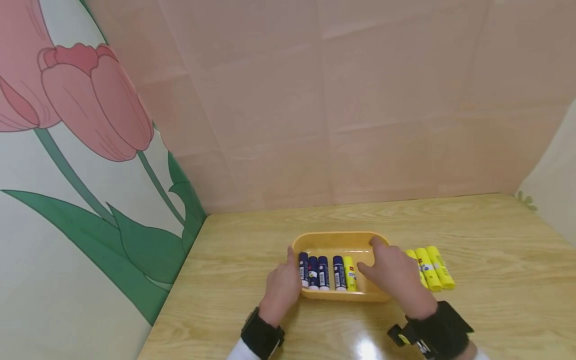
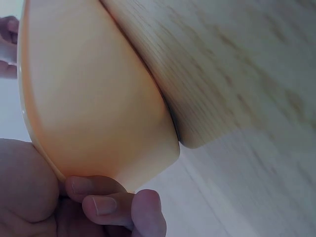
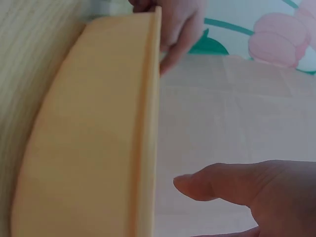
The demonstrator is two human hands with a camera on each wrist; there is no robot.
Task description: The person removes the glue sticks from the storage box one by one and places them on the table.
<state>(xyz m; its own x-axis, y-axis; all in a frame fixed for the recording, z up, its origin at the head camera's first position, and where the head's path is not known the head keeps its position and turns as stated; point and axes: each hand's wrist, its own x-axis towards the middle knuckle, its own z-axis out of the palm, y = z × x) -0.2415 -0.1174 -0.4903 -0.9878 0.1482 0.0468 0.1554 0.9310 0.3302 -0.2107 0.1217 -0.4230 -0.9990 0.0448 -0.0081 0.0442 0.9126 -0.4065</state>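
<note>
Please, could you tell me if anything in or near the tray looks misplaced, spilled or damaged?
Nothing appears spilled or damaged. Slightly odd: one yellow stick lies beside four dark blue sticks in the tray, while other yellow sticks lie outside, to its right. The blue row also has one wider gap.

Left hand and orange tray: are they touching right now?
Touching: in the left wrist view, the left hand grips the orange tray at its rim.

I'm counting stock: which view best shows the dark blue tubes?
The head view: it looks down into the tray, where four dark blue tubes show side by side. Both wrist views show the tray's outer wall but no tubes.
</note>
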